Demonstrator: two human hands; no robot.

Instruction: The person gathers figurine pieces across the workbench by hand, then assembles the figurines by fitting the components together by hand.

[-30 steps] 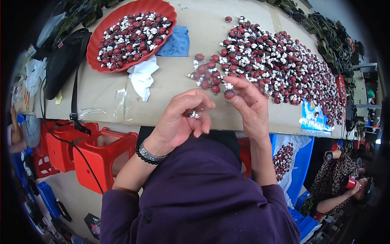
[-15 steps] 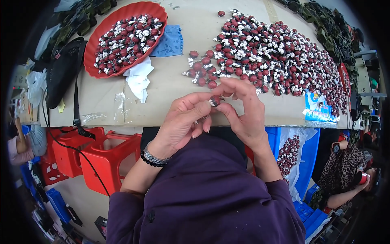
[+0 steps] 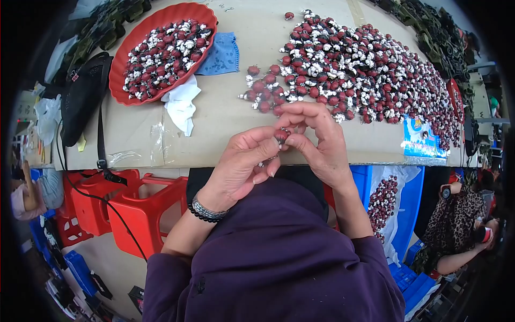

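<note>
On the beige table [image 3: 225,102] stands 1 red dish [image 3: 116,75] with a wavy rim, and many small balls in dark red, black and white lie in it. The person has brought 2 hands together in front of the dish and to its right, close to the table edge. The left hand [image 3: 233,169] is pinching 1 dark red ornament [image 3: 281,135] between the thumb and the index finger, while its other fingers are curled. A whitish piece shows near these curled fingers; I cannot tell if it belongs to the same ornament. The right hand [image 3: 324,155] has its thumb against this ornament and its index finger bent above; I cannot tell if it also grips.

Right beside the dish there is a blue cloth [image 3: 222,56], and on the dish's near side a crumpled white tissue [image 3: 182,104]. Left of the dish lies a black bag [image 3: 83,102]. Well to the right of the dish spreads a big heap [image 3: 348,70] of similar balls, with a blue packet [image 3: 424,142] at its near side. Nearer to the person than the dish, red stools [image 3: 139,225] stand below the table.
</note>
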